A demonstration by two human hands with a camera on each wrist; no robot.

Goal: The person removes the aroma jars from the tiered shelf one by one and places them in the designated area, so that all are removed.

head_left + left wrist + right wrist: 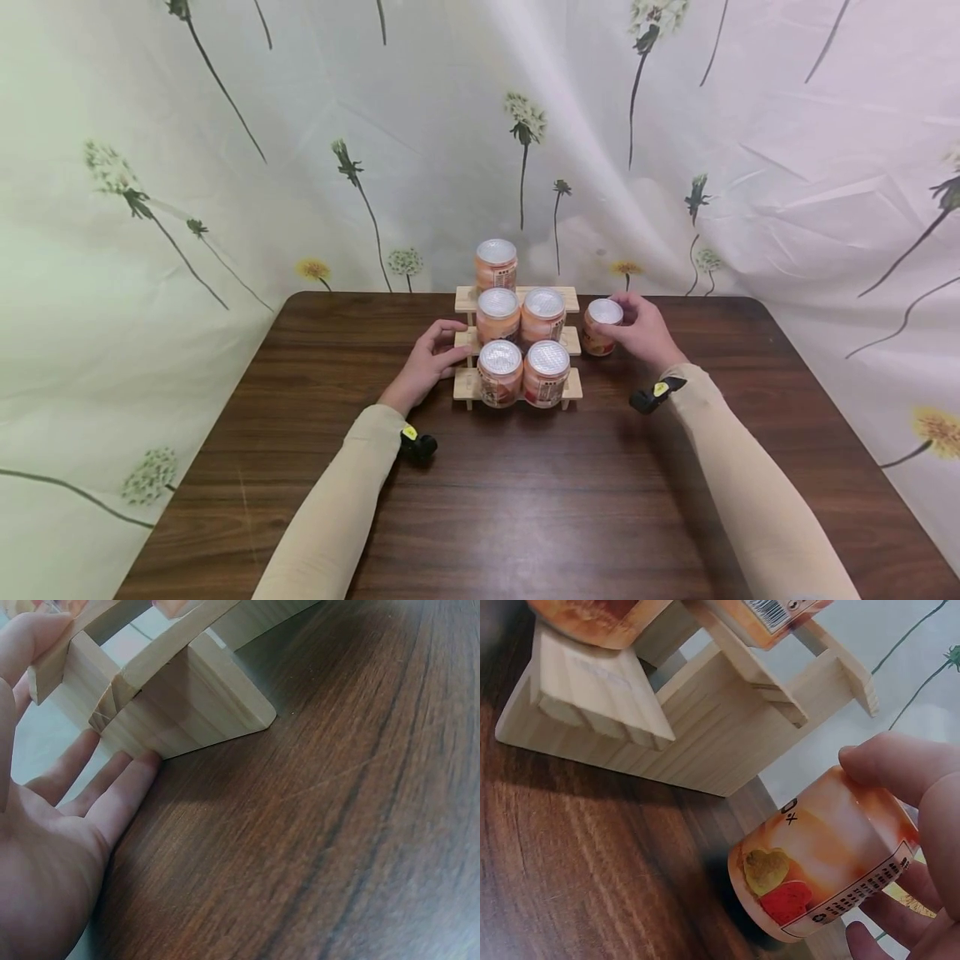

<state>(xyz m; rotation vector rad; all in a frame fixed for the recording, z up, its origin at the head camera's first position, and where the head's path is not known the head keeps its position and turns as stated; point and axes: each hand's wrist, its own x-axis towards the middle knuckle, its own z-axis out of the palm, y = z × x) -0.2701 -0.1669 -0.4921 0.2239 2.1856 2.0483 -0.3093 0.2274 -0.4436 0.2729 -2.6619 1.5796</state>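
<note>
In the head view, the base of the top jar (496, 271) on the wooden rack (467, 383) is being hidden by a middle-tier jar (497, 321). On the rack, the label print is appearing too small to be read. Right of the rack, one side of the held jar (597, 340) is being covered by the right hand (642, 333). Nearer than the rack, both sleeves (337, 508) are being cut off by the bottom edge. In the left wrist view, the left hand (56, 840) beside the rack is being cropped by the left edge.
</note>
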